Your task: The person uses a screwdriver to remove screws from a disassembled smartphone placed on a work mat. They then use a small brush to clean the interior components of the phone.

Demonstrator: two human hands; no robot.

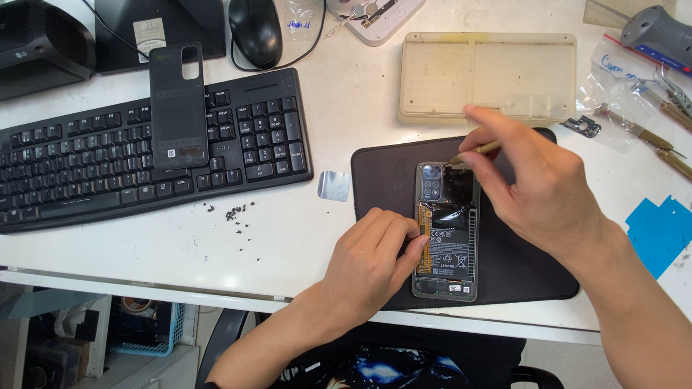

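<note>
Lying lengthwise just beyond the left hand (374,257), the opened phone (447,230) is steadied by its fingers; the right hand (534,186), pinched on tweezers (476,151), is held at the far end.

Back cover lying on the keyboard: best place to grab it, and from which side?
Probably pinch the back cover by its two long edges, from above. It lies flat, lengthwise up the keyboard, its top end overhanging the rear edge, so a finger could hook under there.
</note>
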